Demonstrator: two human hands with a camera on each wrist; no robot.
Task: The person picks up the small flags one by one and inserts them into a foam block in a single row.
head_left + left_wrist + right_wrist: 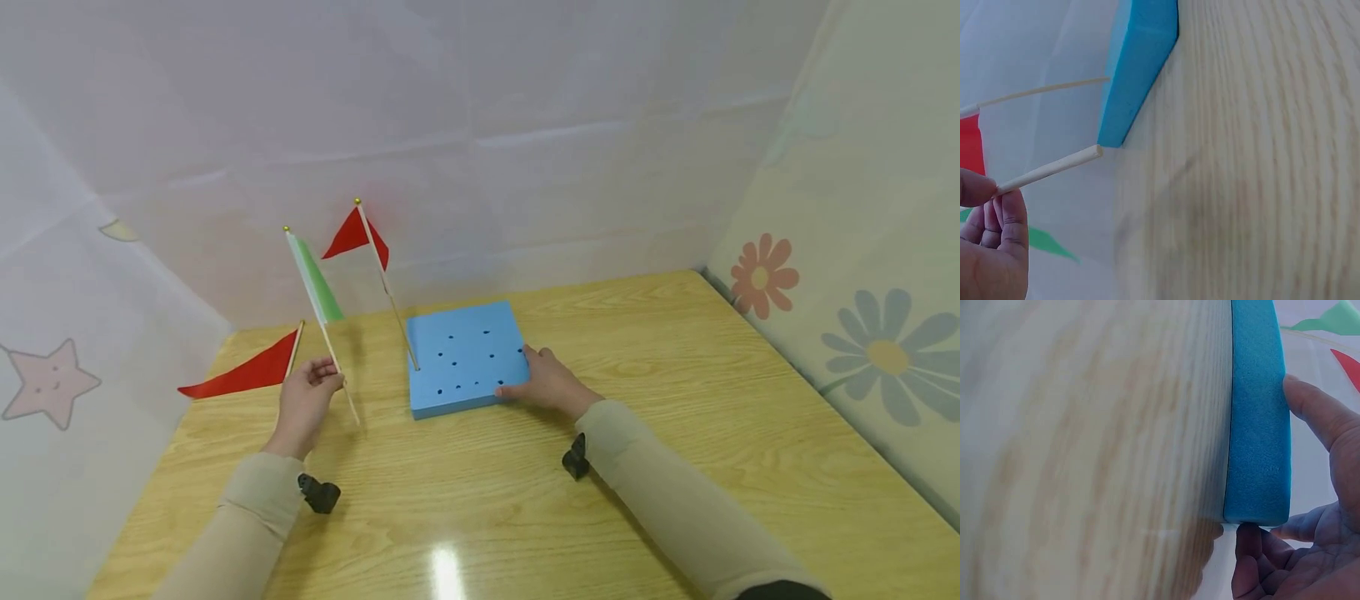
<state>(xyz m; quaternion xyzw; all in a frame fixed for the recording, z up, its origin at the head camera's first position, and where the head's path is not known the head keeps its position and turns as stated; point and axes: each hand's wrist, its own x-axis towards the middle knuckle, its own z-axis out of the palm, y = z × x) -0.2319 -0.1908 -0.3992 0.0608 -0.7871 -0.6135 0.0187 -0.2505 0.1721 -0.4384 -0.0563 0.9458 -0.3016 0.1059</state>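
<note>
My left hand (306,402) pinches the wooden stick of a green flag (321,287) between thumb and fingers. In the left wrist view, the stick's bare lower end (1054,169) points toward the block and is off the table. A blue foam block (468,362) with several small holes lies flat on the table. One red flag (349,235) stands in a hole near its left edge, leaning left. My right hand (551,382) grips the block's front right corner, thumb on top and fingers against the side. Another red flag (251,372) is left of my left hand, which partly hides its stick.
The wood-grain table (637,350) reaches back to a pale cloth backdrop (562,208). Printed cloth hangs on both sides, with a star (51,383) on the left and flowers (888,357) on the right.
</note>
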